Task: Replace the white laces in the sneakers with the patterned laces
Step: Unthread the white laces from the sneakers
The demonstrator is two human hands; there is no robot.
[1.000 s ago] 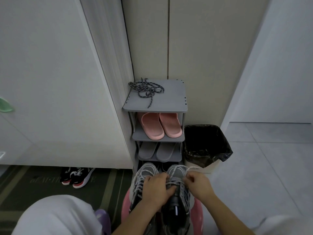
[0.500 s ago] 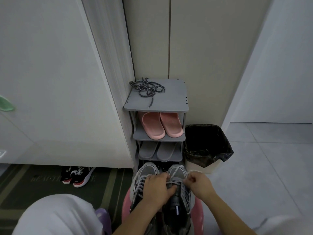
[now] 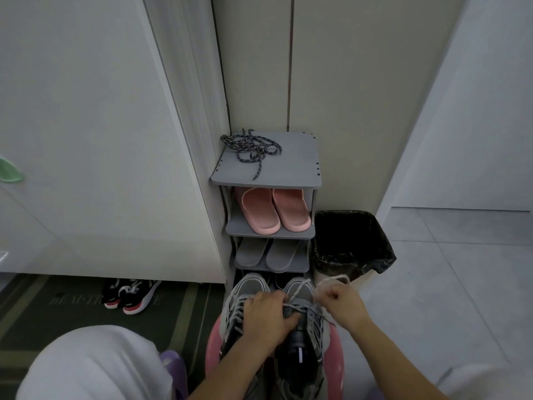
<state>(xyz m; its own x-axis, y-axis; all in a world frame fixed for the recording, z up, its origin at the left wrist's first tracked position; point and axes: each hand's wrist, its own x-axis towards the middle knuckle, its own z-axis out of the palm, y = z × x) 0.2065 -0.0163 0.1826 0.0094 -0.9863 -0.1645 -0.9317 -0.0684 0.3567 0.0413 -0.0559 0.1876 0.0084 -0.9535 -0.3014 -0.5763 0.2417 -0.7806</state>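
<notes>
Early stage. Right hand [image 3: 343, 301] pinches white lace [image 3: 336, 277], apparently unthreading sneaker [image 3: 300, 342]; left hand [image 3: 268, 316] grips that sneaker. Other sneaker [image 3: 242, 295] laced white. Patterned laces [image 3: 251, 148] untouched on rack [image 3: 291, 168].

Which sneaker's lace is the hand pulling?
The right sneaker: the right hand pinches its white lace loose. On the left sneaker laces lie crossed.

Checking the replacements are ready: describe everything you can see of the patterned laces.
The patterned laces are dark round cord flecked with lighter specks, seemingly woven. They lie in a loose tangle on the back left of the grey rack's top shelf, near the wall corner, one end trailing toward the front edge. Nothing else touches them; how many there are cannot be told.
</notes>
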